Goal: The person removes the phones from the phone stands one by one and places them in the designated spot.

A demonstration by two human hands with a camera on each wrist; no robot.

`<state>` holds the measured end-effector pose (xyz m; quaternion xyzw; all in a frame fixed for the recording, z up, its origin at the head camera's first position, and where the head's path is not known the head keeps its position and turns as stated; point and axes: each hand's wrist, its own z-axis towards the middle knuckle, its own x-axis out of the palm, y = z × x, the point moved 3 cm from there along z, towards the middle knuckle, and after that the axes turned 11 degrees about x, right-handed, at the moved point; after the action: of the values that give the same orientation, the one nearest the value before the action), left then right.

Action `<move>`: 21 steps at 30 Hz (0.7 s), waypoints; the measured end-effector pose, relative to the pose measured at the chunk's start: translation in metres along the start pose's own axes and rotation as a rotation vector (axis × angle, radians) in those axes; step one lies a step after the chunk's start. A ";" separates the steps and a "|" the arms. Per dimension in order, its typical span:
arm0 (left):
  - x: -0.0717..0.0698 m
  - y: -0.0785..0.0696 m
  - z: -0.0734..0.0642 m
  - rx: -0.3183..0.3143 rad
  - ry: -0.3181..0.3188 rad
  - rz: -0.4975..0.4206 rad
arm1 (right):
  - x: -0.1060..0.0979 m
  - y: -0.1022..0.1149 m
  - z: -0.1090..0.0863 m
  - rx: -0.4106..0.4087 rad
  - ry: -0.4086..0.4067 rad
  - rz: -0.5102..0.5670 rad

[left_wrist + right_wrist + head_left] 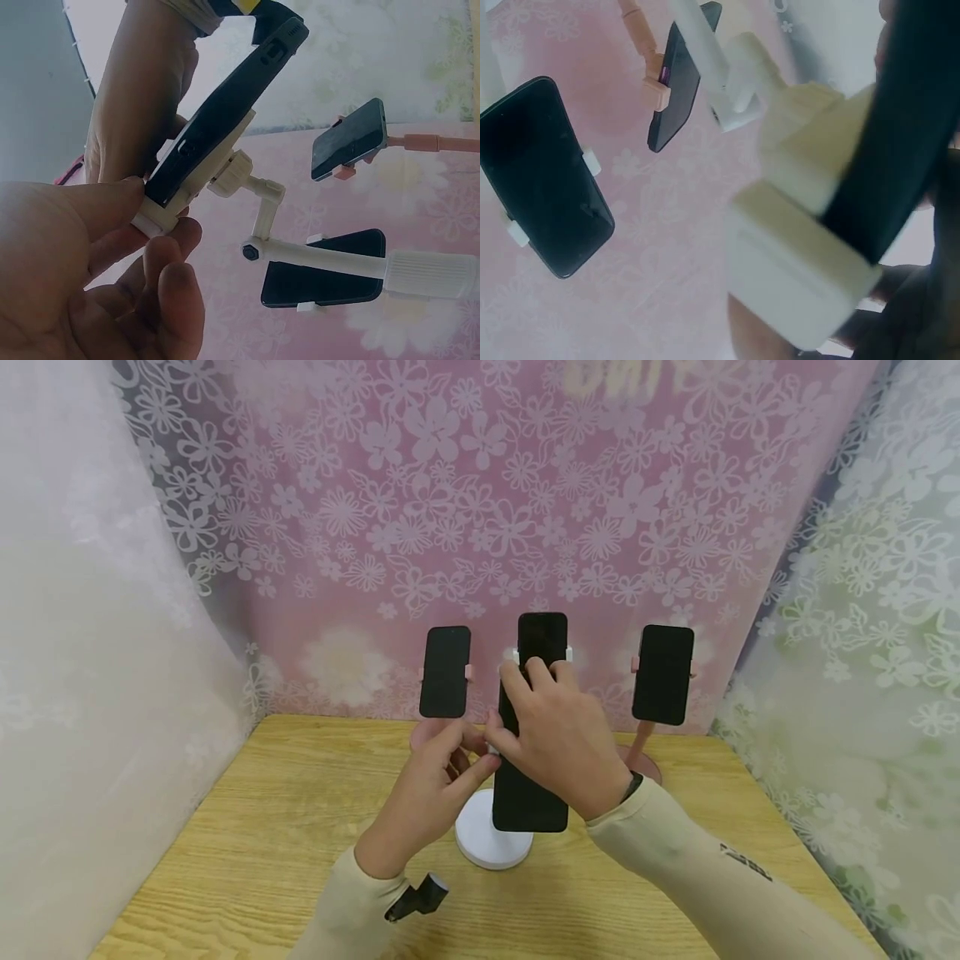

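Observation:
A large black phone point(531, 802) stands tilted at a white phone holder point(491, 847) with a round base. My left hand point(431, 793) pinches the end of the holder's white clamp point(155, 217) at the phone's left edge, thumb on one side and fingers on the other. Across the phone's front reaches my right hand point(558, 735), its bent fingers holding the phone near the upper edge and its thumb by the left edge. In the right wrist view the clamp point(802, 262) sits against the phone; part of the right hand's grip is hidden.
Behind stand three more phones in holders: a left phone point(445, 672) in a pink one, a middle phone point(543, 635) in a white one, a right phone point(663, 675) in a pink one. All stand on a wooden table point(300, 827), with flowered curtains point(450, 527) around.

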<state>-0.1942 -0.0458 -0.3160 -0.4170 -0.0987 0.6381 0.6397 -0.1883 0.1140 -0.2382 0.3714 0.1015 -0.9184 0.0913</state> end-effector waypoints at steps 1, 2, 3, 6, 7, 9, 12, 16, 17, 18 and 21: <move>0.000 0.000 0.000 0.003 -0.002 0.000 | 0.001 0.000 0.000 -0.002 -0.003 -0.002; 0.000 0.001 0.000 0.005 -0.004 -0.004 | 0.001 -0.001 -0.001 -0.004 -0.005 -0.005; 0.000 0.001 0.001 0.008 -0.006 -0.008 | 0.002 -0.002 -0.001 -0.006 -0.008 -0.009; 0.001 0.003 0.001 0.011 -0.013 -0.026 | 0.004 -0.002 -0.002 -0.009 -0.009 -0.024; 0.001 0.004 0.002 0.011 -0.014 -0.033 | 0.004 -0.002 -0.002 -0.009 -0.009 -0.026; 0.001 0.006 0.002 0.012 -0.013 -0.059 | 0.005 -0.003 -0.002 -0.009 -0.010 -0.027; 0.002 0.010 0.004 0.018 -0.013 -0.097 | 0.006 -0.002 -0.002 -0.011 -0.016 -0.014; 0.002 0.013 0.007 0.044 -0.017 -0.113 | 0.008 -0.002 -0.002 -0.013 -0.026 -0.007; 0.002 0.014 0.008 0.057 -0.019 -0.112 | 0.008 -0.002 -0.002 -0.012 -0.028 -0.007; 0.002 0.015 0.010 0.075 -0.019 -0.114 | 0.009 -0.003 -0.002 -0.009 -0.029 -0.005; 0.003 0.016 0.016 0.130 -0.016 -0.132 | 0.010 -0.004 -0.003 0.001 -0.025 0.000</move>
<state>-0.2159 -0.0396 -0.3173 -0.3621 -0.0894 0.6030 0.7052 -0.1945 0.1179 -0.2468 0.3599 0.0997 -0.9230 0.0924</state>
